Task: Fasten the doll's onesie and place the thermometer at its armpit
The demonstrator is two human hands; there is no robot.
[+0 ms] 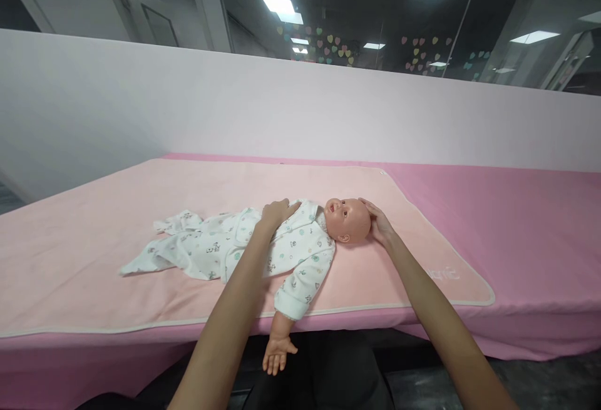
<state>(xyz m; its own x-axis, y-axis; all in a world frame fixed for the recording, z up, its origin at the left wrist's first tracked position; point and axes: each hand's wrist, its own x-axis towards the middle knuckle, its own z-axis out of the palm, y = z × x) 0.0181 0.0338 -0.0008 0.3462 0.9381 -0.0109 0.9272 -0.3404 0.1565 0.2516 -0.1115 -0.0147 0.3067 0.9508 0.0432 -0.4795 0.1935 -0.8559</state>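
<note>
Left of your left fingers, the patterned suit (197, 250) trails loosely across the peach mat (94, 260); it looks soft and slack. Your left hand (278, 213) lies over the torso of the doll (300, 247), fingertips hidden, so I can't tell how tightly they're curled. Right of them, the shoulders should offer firmer hold than cloth. Your right hand (381, 225), loosely open, cups the crown of the head (354, 219), probably smooth, hard and slippery.
</note>
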